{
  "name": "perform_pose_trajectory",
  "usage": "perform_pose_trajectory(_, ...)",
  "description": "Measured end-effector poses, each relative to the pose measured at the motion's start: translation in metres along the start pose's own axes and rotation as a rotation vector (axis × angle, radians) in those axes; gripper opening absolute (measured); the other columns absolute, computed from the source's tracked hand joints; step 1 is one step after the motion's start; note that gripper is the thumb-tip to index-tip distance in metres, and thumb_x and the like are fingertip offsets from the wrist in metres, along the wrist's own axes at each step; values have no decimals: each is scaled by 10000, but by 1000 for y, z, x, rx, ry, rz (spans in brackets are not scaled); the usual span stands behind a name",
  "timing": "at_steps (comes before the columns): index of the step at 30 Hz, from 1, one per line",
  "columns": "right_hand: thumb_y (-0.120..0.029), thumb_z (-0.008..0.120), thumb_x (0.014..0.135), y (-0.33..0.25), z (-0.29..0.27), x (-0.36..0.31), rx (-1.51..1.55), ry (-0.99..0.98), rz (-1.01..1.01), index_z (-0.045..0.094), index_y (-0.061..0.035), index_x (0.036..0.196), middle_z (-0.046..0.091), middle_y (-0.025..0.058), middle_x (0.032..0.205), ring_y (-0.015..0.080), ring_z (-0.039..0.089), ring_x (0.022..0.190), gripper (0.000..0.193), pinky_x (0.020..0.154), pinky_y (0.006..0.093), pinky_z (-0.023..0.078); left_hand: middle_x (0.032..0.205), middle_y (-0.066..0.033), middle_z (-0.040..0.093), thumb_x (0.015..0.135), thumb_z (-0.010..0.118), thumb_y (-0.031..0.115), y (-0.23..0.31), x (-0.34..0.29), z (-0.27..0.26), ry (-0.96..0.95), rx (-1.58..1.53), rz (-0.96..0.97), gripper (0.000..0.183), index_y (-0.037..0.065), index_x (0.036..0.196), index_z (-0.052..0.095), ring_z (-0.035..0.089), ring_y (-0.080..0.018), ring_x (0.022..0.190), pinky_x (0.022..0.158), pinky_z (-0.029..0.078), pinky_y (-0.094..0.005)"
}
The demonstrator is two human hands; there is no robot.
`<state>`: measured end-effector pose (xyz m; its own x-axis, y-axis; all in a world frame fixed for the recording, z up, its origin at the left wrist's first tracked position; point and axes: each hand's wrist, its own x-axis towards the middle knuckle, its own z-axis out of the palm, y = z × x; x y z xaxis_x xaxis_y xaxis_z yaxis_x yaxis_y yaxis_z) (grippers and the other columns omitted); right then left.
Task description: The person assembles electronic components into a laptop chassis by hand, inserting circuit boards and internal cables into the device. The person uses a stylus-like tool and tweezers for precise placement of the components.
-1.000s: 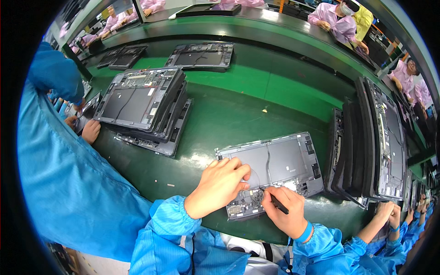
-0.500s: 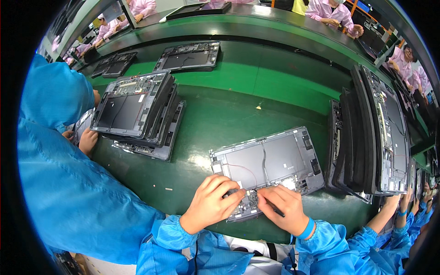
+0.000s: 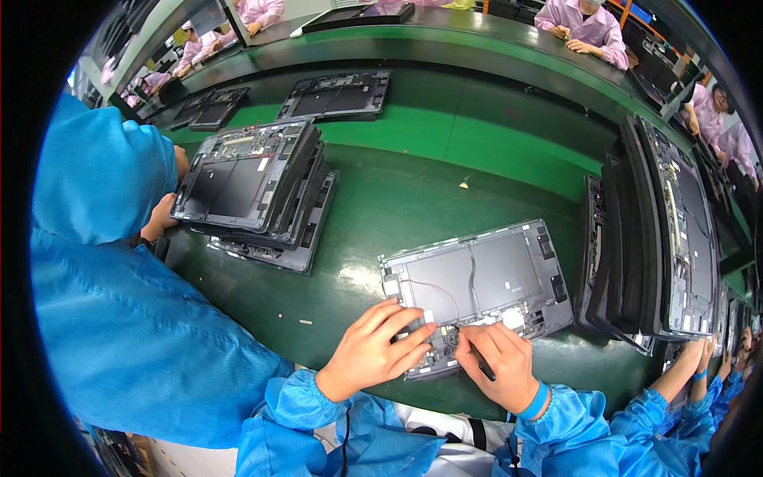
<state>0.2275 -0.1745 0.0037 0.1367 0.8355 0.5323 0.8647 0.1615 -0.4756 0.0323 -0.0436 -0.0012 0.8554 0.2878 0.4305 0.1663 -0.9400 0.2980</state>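
Note:
An open tablet-like device point(image 3: 509, 274) lies on the green bench in front of me, its inside facing up. A dark battery panel, a black cable and a thin red wire show in it, with a circuit board point(image 3: 435, 350) along its near edge. My left hand point(image 3: 369, 354) rests over the near left corner, fingers bent but apart, fingertips touching the board area. In my right hand point(image 3: 509, 372) is a slim black hand tool point(image 3: 482, 364), pinched between thumb and fingers and slanting down to the board. Its exact kind is hard to make out, and my fingers partly hide its tip.
Stacks of similar open devices stand at left point(image 3: 238, 179) and right point(image 3: 671, 238). Another device point(image 3: 338, 94) lies farther back. A co-worker in a blue gown point(image 3: 119, 318) sits close on my left; others in blue work at right. People in pink stand beyond the raised shelf point(image 3: 445, 40).
The whole view has shifted slightly, moving the scene rightward. My right hand has turned a little, so the black tool shows more. My left hand stays on the device.

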Motion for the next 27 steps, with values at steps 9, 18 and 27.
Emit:
perform_pose_trajectory(9,-64,806,734,2,1,-1,-13,-17,-36,694,-82,938,616,2,775,169,642,693,234,518,303,514,1211,-77,695,783,819,200,-8,2,-5,-2,12,89,300,126,1072,794,666,-308,1151,1036,552,-498)
perform_pose_trajectory(18,-47,800,739,1,-2,-1,16,-18,-10,701,-80,949,616,10,773,175,643,692,234,516,313,517,1064,-45,735,748,758,77,-16,-21,-2,145,-115,54,260,113,1004,784,727,-292,1037,779,645,-383)
perform_pose_trajectory(27,-39,801,747,1,-2,0,38,-9,3,699,-81,936,628,10,784,180,641,683,219,518,317,517,1060,21,734,711,693,118,-19,-18,-6,26,-7,168,264,127,960,779,712,-246,1035,763,647,-372)
